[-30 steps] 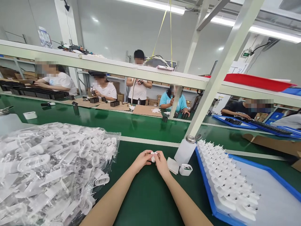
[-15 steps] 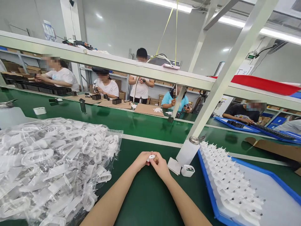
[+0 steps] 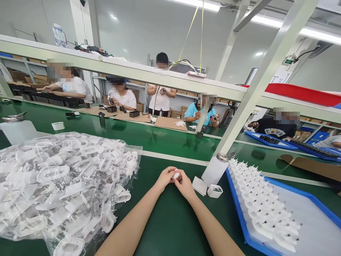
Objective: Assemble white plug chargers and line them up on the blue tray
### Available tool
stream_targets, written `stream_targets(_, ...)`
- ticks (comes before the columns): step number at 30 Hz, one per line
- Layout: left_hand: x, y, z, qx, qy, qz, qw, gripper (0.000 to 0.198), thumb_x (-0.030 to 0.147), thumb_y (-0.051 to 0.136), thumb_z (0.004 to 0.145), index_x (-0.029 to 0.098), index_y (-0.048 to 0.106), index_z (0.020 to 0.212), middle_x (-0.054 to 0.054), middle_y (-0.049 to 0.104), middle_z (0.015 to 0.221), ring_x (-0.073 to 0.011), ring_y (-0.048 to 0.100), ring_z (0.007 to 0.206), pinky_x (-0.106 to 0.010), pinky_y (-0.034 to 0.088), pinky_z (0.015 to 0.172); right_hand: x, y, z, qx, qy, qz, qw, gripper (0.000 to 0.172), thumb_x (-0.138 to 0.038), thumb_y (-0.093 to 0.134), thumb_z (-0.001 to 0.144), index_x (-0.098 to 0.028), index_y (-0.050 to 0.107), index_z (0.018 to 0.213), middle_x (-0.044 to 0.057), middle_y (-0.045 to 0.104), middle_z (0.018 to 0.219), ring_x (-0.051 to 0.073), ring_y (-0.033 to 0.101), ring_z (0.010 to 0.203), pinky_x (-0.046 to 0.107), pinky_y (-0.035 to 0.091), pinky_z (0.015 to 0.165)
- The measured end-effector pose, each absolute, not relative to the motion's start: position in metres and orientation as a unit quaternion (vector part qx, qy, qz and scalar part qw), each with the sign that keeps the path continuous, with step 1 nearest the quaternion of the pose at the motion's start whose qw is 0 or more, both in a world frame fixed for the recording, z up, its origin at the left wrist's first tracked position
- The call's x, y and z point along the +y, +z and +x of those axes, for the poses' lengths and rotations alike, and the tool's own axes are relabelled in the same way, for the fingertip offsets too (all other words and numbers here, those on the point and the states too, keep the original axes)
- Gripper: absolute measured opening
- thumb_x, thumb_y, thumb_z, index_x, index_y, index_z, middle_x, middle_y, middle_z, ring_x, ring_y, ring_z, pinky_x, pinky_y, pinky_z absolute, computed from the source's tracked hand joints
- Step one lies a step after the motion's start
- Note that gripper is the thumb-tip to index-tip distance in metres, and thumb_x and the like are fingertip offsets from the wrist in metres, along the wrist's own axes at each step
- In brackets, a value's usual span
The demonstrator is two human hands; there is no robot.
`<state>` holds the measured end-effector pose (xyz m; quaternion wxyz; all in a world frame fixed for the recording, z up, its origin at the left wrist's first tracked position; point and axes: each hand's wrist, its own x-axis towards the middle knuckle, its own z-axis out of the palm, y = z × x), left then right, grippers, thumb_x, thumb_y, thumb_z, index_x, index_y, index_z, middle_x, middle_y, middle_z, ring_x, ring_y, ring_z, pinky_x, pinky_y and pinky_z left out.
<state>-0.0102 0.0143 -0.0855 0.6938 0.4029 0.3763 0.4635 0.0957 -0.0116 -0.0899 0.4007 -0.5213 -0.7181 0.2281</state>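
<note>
A small white plastic part [image 3: 176,175] sits between my two hands, mostly covered by the fingers. My left hand [image 3: 167,177] pinches it from the left, and my right hand [image 3: 183,182] grips it from the right; both are closed. Just right of my right hand lie a folded white cloth or paper [image 3: 199,186] and a white oval housing [image 3: 215,191] with a green circuit board inside. Left of my forearms, a clear bag [image 3: 80,185] is heaped with loose white plastic parts.
On the right, a blue-rimmed tray [image 3: 241,217] bears rows of white parts with metal pins [image 3: 266,206]. Behind the housing stands a white bottle with a metal top [image 3: 215,170]. A slanted frame post [image 3: 246,99] rises there. Several co-workers sit or stand across the green bench [image 3: 170,142].
The white part has turned a little between my fingers, both hands still on it. The whole view has shifted slightly. At far right, a co-worker has moved an arm.
</note>
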Motion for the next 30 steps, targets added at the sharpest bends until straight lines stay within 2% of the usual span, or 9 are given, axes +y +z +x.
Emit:
stream_targets(9, 0.016, -0.085, -0.018, 0.317, 0.472, 0.366, 0.737, 0.021, 0.013, 0.053, 0.055, 0.012, 0.05, 0.076, -0.002, 0.055, 0.06, -0.0101, 0.051, 0.055, -0.023, 0.039, 0.055, -0.016, -0.088, 0.092, -0.739, 0.204, -0.509, 0.392, 0.028, -0.02, 0.039, 0.064, -0.023, 0.042, 0.091, 0.002, 0.047, 0.084, 0.012, 0.045, 0.062, 0.027, 0.039, 0.058)
stream_targets(12, 0.015, -0.083, -0.017, 0.322, 0.459, 0.38, 0.736, 0.02, 0.015, 0.052, 0.057, 0.012, 0.05, 0.077, -0.002, 0.054, 0.061, -0.0105, 0.051, 0.056, -0.023, 0.039, 0.055, -0.017, -0.087, 0.091, -0.727, 0.205, -0.522, 0.395, 0.027, -0.019, 0.04, 0.063, -0.023, 0.043, 0.09, 0.001, 0.047, 0.08, 0.011, 0.043, 0.058, 0.027, 0.038, 0.057)
stream_targets(16, 0.013, -0.079, -0.014, 0.374, 0.438, 0.434, 0.693, 0.02, 0.021, 0.048, 0.062, 0.013, 0.05, 0.08, -0.003, 0.054, 0.066, -0.012, 0.052, 0.061, -0.025, 0.04, 0.058, -0.015, -0.086, 0.091, -0.684, 0.231, -0.551, 0.419, 0.025, -0.023, 0.046, 0.06, -0.023, 0.043, 0.085, -0.003, 0.045, 0.064, 0.011, 0.041, 0.052, 0.026, 0.035, 0.052)
stream_targets(19, 0.016, -0.081, -0.015, 0.442, 0.434, 0.51, 0.597, 0.022, 0.023, 0.044, 0.065, 0.014, 0.049, 0.084, -0.004, 0.055, 0.072, -0.0139, 0.052, 0.066, -0.028, 0.04, 0.063, -0.013, -0.085, 0.092, -0.641, 0.279, -0.549, 0.458, 0.021, -0.028, 0.052, 0.056, -0.022, 0.044, 0.075, -0.006, 0.04, 0.054, 0.01, 0.038, 0.049, 0.024, 0.032, 0.049)
stream_targets(21, 0.021, -0.084, -0.02, 0.5, 0.472, 0.559, 0.465, 0.024, 0.021, 0.044, 0.065, 0.014, 0.048, 0.088, -0.006, 0.054, 0.08, -0.0161, 0.05, 0.076, -0.03, 0.037, 0.072, -0.012, -0.083, 0.093, -0.599, 0.342, -0.522, 0.503, 0.018, -0.03, 0.053, 0.055, -0.02, 0.043, 0.067, -0.006, 0.039, 0.052, 0.009, 0.036, 0.046, 0.023, 0.03, 0.047)
stream_targets(24, 0.029, -0.088, -0.03, 0.586, 0.512, 0.569, 0.266, 0.03, 0.018, 0.043, 0.064, 0.012, 0.045, 0.093, -0.01, 0.048, 0.095, -0.02, 0.04, 0.096, -0.031, 0.03, 0.083, -0.01, -0.08, 0.097, -0.495, 0.481, -0.444, 0.572, 0.017, -0.035, 0.048, 0.059, -0.02, 0.041, 0.062, -0.006, 0.036, 0.048, 0.007, 0.031, 0.039, 0.022, 0.026, 0.041)
stream_targets(27, 0.038, -0.09, -0.033, 0.657, 0.48, 0.549, 0.188, 0.036, 0.017, 0.041, 0.065, 0.01, 0.04, 0.1, -0.013, 0.042, 0.104, -0.0223, 0.033, 0.103, -0.033, 0.029, 0.083, -0.007, -0.078, 0.103, -0.398, 0.594, -0.38, 0.587, 0.017, -0.035, 0.047, 0.06, -0.02, 0.042, 0.064, -0.007, 0.034, 0.047, 0.006, 0.027, 0.035, 0.021, 0.022, 0.037)
stream_targets(30, 0.054, -0.09, -0.027, 0.699, 0.433, 0.555, 0.126, 0.042, 0.016, 0.042, 0.063, 0.009, 0.035, 0.105, -0.014, 0.037, 0.108, -0.0245, 0.03, 0.105, -0.035, 0.027, 0.084, -0.004, -0.078, 0.108, -0.363, 0.64, -0.36, 0.573, 0.016, -0.034, 0.048, 0.06, -0.02, 0.043, 0.065, -0.007, 0.034, 0.048, 0.005, 0.027, 0.034, 0.021, 0.022, 0.037)
